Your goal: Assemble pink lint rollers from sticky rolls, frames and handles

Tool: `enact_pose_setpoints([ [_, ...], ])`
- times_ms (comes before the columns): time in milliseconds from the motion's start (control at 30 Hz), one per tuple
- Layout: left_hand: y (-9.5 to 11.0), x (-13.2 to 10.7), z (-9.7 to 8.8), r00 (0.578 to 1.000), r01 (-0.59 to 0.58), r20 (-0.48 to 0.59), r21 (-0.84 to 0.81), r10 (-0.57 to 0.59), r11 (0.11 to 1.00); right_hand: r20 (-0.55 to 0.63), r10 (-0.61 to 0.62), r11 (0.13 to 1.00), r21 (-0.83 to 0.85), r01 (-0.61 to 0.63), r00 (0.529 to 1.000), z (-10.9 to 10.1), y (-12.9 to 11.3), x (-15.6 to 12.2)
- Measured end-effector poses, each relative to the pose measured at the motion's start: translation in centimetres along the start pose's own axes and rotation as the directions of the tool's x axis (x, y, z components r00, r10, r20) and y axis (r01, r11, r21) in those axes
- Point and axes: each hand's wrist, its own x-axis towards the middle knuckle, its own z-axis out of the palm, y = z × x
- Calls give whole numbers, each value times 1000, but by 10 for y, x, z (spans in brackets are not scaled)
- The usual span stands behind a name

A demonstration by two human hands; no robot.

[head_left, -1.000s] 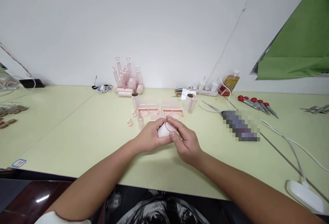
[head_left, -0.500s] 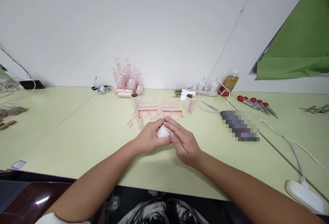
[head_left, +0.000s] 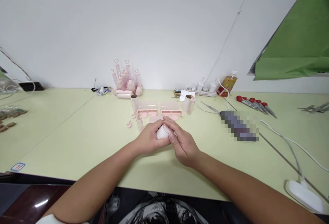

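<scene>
Between my hands, just above the table's middle, is a small pale pinkish-white rounded piece (head_left: 162,132), partly hidden by fingers; its exact kind does not show. My left hand (head_left: 150,137) is closed around it from the left. Against its right side presses my right hand (head_left: 184,145), fingers bent over the top and thumb in front. Beyond the hands lie two open pink boxes (head_left: 147,113) with clear lids. A small clear bottle (head_left: 139,124) stands left of the hands, near little pink ring-topped caps (head_left: 129,124).
Pink tubes with heart-shaped tops (head_left: 125,78) cluster by the wall. Two cardboard-brown-rimmed cylinders (head_left: 134,104) flank the boxes. To the right are a power strip (head_left: 205,93), a drink bottle (head_left: 228,83), red-capped tools (head_left: 254,104), a blurred dark object (head_left: 239,126) and a white cabled device (head_left: 304,195).
My right fingers have shifted slightly, and more of the pale piece's top, with a curved seam line, shows. The view has moved a little.
</scene>
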Motion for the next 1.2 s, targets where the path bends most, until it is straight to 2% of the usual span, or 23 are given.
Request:
enact_pose_setpoints([
  [367, -4, -2, 0, 1000, -13, 14, -8, 13, 1000, 22, -11, 995, 95, 9, 1000, 0, 1, -1],
  [567, -7, -3, 2, 998, -52, 25, -54, 54, 997, 68, -64, 994, 93, 57, 996, 0, 1, -3],
  [700, -3, -2, 3, 1000, -19, 22, -80, 21, 997, 73, -78, 996, 59, 74, 994, -1, -1, -2],
  [833, 2, -2, 1, 999, 15, 30, -53, -13, 998, -92, -95, 995, 31, 98, 991, -2, -1, -3],
  [967, 5, -2, -1, 999, 46, 12, 0, -46, 999, -259, -117, 992, 22, 127, 959, -1, 1, -5],
  [1200, 6, -3, -4, 994, 105, -21, -142, -109, 984, -314, -131, 991, -18, 132, 940, 2, 0, -5],
])
